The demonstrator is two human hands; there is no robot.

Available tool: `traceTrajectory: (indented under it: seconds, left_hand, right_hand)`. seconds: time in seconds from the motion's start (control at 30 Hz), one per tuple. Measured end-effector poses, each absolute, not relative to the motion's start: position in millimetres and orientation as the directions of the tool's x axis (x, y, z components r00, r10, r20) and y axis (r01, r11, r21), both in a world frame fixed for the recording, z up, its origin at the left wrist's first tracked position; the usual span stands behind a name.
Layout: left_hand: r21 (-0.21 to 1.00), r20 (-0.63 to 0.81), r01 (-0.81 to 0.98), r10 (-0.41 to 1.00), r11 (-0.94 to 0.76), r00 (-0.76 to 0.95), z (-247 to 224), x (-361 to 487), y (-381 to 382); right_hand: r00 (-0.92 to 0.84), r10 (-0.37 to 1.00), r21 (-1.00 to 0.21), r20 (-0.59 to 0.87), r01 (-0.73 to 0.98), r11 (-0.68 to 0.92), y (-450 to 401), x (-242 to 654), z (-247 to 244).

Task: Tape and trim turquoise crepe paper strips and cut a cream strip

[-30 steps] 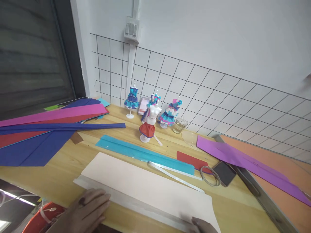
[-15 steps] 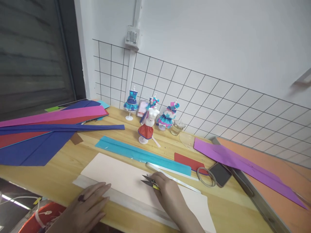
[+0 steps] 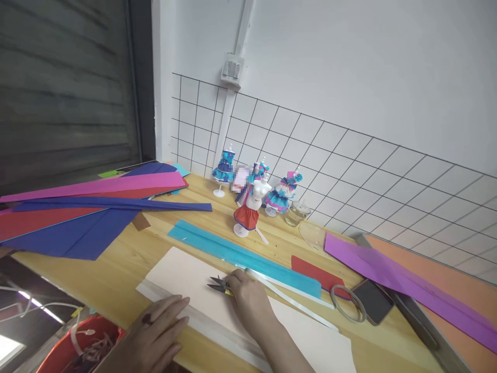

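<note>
My right hand [image 3: 248, 298] is closed round small thread snips [image 3: 222, 285], whose dark pointed blades stand apart and point left above a pale pink sheet [image 3: 176, 269]. Flat on the sheet's near edge rests my left hand [image 3: 163, 321], fingers stretched out, with a dark ring on one of them. A whitish translucent strip [image 3: 209, 327] runs along that near edge, beside the left fingertips. Past the right hand lies a narrow white strip [image 3: 295, 302]. Beyond it is a folded turquoise piece [image 3: 240, 254].
Small dress forms [image 3: 246, 210] in coloured dresses stand at the back beside a glass [image 3: 297, 213]. Coloured sheets [image 3: 97, 189] pile up at left. A tape roll [image 3: 348, 303], a phone [image 3: 373, 301] and a purple strip [image 3: 407, 282] lie at right. Below the table's edge is a red bin [image 3: 81, 344].
My right hand has moved left over the pale sheet with the snips. The view has shifted, so the scene sits further right. My left hand stays flat on the sheet's near edge.
</note>
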State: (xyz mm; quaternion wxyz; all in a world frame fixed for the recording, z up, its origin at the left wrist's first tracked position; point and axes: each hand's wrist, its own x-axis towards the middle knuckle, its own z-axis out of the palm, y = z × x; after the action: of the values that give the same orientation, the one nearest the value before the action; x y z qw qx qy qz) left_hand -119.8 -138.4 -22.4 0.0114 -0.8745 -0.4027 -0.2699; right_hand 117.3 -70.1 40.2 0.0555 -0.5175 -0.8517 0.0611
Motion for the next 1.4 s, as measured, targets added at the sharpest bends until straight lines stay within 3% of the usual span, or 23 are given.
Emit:
traceTrajectory:
  seconds: [0.6, 1.0, 1.17, 1.4]
  left_hand:
    - [0.359, 0.497, 0.627, 0.71, -0.691, 0.498, -52.7, -127.9, -136.2]
    - [0.352, 0.518, 0.643, 0.714, -0.68, 0.471, -41.8, -121.6, -138.5]
    - [0.208, 0.478, 0.705, 0.699, -0.678, 0.531, -18.8, -117.1, -143.1]
    - [0.032, 0.54, 0.724, 0.621, -0.69, 0.568, -0.6, -119.2, -143.0]
  right_hand:
    - [-0.374, 0.927, -0.083, 0.011, 0.924, 0.374, -63.3, 110.6, 36.0]
    - [-0.35, 0.937, -0.115, -0.015, 0.931, 0.346, -67.3, 109.3, 41.7]
    - [-0.327, 0.945, -0.144, -0.016, 0.936, 0.322, -71.4, 107.4, 42.1]
    - [-0.326, 0.944, -0.099, 0.044, 0.939, 0.329, -78.3, 104.8, 46.2]
